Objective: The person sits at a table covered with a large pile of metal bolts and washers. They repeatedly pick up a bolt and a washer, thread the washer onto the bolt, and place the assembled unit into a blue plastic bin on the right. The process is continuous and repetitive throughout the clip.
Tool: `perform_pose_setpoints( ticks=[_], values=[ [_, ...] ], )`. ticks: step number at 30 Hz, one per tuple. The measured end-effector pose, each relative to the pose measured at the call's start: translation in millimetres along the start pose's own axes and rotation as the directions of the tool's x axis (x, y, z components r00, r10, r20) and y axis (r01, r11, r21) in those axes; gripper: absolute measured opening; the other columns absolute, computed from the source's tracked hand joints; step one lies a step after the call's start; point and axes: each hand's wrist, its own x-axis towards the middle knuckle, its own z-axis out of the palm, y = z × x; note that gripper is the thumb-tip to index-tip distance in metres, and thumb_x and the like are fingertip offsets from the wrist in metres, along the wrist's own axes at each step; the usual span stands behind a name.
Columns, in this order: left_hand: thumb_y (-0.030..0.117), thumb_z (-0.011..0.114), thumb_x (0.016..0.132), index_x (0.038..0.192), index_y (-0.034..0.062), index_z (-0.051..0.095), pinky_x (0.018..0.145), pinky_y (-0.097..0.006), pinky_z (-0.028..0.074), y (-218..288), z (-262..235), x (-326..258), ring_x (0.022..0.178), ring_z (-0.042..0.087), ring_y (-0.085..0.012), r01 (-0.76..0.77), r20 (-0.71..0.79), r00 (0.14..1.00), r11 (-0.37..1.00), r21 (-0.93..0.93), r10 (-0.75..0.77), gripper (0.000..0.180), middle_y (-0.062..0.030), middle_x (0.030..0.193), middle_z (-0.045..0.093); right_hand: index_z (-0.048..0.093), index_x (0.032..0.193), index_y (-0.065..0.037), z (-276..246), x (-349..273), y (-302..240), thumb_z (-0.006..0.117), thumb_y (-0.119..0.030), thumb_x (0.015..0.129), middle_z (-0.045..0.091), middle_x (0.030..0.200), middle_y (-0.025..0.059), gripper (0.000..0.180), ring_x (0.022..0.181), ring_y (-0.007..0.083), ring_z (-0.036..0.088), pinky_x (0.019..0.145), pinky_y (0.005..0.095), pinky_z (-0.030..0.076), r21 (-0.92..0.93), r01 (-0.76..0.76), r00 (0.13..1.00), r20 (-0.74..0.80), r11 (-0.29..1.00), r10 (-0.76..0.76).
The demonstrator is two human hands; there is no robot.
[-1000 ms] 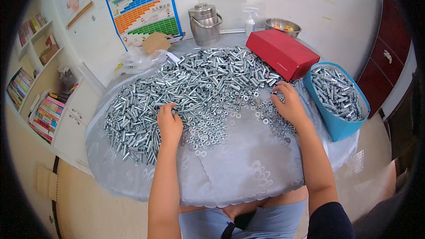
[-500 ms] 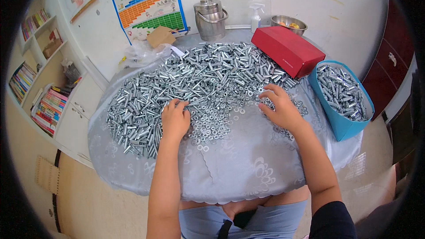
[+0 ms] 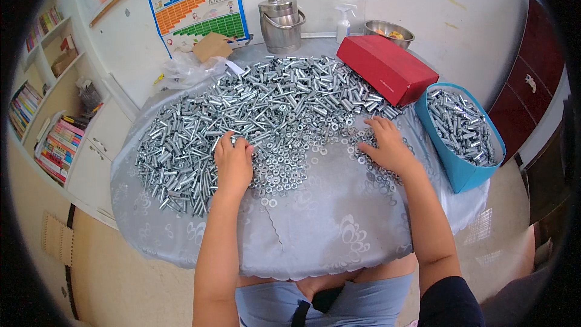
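Observation:
A broad heap of silvery metal sleeves (image 3: 181,157) and rods spreads over the cloth-covered table. Flat washers and nuts (image 3: 279,169) lie loose along its near edge. My left hand (image 3: 233,166) rests palm down at the border between sleeves and washers, its fingers bent and slightly apart; their tips are partly hidden among the metal pieces. Over a smaller scatter of washers (image 3: 384,180) on the right is my right hand (image 3: 392,150), thumb and fingers spread, with nothing visible in it.
A blue fabric bin (image 3: 466,172) full of metal sleeves stands at the right edge of the table (image 3: 315,230). Behind the heap are a red box (image 3: 387,69), a steel pot (image 3: 280,27), a spray bottle (image 3: 343,24), a metal bowl (image 3: 390,33) and a plastic bag (image 3: 190,72).
My right hand has shifted slightly toward me, with its fingers still spread. My left hand stays at the heap's edge, its fingers slightly repositioned. The whole view has shifted a little.

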Motion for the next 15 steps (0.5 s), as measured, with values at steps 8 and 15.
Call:
perform_pose_setpoints(
  ticks=[8, 15],
  values=[
    [0.018, 0.046, 0.09, 0.093, 0.0038, 0.054, 0.064, -0.022, 0.041, 40.7, -6.0, 6.5, 0.072, 0.05, -0.0099, 0.303, 0.294, 0.952, 0.433, -0.849, -0.09, 0.016, -0.0025, 0.086, 0.055, 0.049, 0.112, -0.003, -3.6, 0.9, 8.9, 0.058, -0.016, 0.076, 0.054, 0.109, 0.0166, 0.039, 0.101, 0.0335, 0.05, 0.088, 0.0424, 0.036, 0.028, -0.165, 0.98, 0.116, 0.986, 0.161],
    [0.019, 0.05, 0.089, 0.095, 0.0063, 0.054, 0.061, -0.024, 0.041, 62.0, -21.3, 1.7, 0.069, 0.048, -0.0094, 0.717, 0.745, 0.667, -0.272, -0.642, -0.002, 0.014, -0.0006, 0.082, 0.054, 0.054, 0.107, -0.006, 5.9, 0.8, 18.2, 0.056, -0.015, 0.076, 0.055, 0.107, 0.0145, 0.032, 0.098, 0.0345, 0.049, 0.085, 0.0436, 0.038, 0.003, -0.084, 0.994, 0.073, 0.996, 0.084]
  ],
)
